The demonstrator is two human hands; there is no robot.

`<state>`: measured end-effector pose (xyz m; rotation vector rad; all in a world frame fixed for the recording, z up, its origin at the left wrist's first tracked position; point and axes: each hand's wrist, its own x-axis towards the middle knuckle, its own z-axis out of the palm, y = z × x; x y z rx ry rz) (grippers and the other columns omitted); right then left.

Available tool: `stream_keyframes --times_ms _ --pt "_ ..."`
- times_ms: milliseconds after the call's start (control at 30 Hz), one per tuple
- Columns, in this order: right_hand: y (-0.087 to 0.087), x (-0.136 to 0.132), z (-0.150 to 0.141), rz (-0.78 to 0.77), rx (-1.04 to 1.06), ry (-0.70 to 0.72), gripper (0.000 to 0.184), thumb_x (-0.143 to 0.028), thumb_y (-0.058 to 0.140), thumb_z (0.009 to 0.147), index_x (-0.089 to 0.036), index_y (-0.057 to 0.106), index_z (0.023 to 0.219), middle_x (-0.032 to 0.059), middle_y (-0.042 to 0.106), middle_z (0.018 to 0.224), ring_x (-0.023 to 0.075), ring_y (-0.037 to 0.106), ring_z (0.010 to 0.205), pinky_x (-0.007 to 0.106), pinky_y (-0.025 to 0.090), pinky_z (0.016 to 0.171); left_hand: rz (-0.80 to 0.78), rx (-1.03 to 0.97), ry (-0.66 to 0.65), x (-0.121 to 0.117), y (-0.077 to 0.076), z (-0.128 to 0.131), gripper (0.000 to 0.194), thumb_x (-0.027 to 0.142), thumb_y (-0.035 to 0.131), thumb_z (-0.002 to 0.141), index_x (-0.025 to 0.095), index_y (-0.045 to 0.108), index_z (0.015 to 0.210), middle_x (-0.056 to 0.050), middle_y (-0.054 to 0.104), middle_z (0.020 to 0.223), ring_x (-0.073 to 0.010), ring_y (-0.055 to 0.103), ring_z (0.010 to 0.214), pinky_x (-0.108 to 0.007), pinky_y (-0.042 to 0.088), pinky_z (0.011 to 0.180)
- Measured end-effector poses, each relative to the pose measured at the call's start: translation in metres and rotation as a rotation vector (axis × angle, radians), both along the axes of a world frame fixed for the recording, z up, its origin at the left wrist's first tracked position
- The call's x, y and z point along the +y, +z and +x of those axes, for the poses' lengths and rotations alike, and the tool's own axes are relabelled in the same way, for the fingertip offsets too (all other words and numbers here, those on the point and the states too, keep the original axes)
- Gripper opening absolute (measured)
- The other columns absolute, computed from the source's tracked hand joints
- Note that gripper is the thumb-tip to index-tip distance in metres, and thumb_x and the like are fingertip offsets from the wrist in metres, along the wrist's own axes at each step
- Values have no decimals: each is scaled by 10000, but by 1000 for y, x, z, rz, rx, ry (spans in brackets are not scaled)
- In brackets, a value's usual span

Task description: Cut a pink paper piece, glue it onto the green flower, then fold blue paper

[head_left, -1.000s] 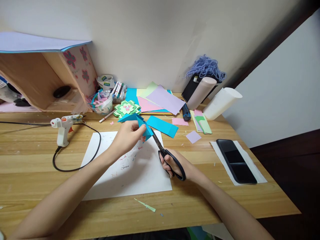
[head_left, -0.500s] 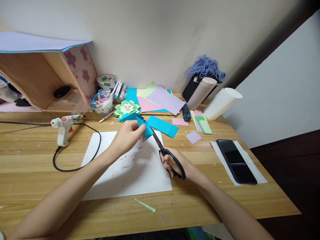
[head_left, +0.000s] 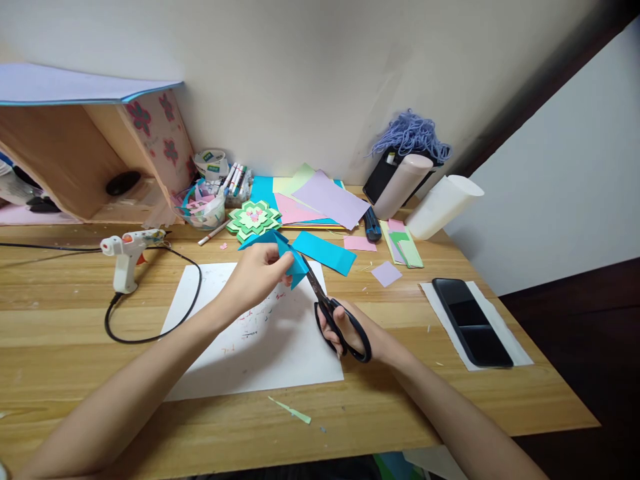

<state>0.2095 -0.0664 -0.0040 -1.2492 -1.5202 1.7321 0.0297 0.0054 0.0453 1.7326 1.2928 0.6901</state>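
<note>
A folded piece of blue paper (head_left: 296,268) is pinched in my left hand (head_left: 263,270), above a marked white sheet (head_left: 210,363). My right hand (head_left: 350,323) grips black-handled scissors (head_left: 320,293) by their loops, with the handles spread. The blades point up and left and meet the right edge of the blue paper; how far they reach into it is hidden. Just behind lies a flat blue paper strip (head_left: 325,253). A layered green paper flower (head_left: 254,220) sits beyond my left hand.
On the left stands a white glue gun (head_left: 127,257) with its black cord looping over the table. A phone (head_left: 473,323) lies at the right. Coloured paper (head_left: 333,200), a box cutter (head_left: 372,225) and a cup of scraps (head_left: 203,210) are at the back.
The scissor handles have spread wider apart in my right hand. The blue paper has shifted and tilted slightly in my left hand, its lower tip now hanging a little lower.
</note>
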Motion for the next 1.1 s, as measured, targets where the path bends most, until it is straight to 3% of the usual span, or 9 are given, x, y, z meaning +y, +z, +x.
stream_keyframes --times_ms 400,867,1100 --pt "8 3 -4 -33 15 -28 685 -854 409 506 -190 369 668 -82 339 480 47 337 351 185 346 319 -16 50 -69 0 1 -1 312 265 405 770 152 572 532 -19 645 560 -140 579 567 -240 416 556" --pt "-17 2 5 40 27 -3 580 -760 408 662 -183 400 717 -72 367 525 38 324 368 171 359 326 7 63 -47 0 1 -1 308 258 417 766 151 573 523 -15 641 557 -135 579 562 -239 422 566" --pt "-3 1 -1 -25 57 3 673 -839 378 552 -185 384 708 -80 336 512 42 323 379 173 355 331 -25 64 -103 0 0 -1 301 256 396 768 151 571 547 -19 640 566 -134 571 558 -240 420 559"
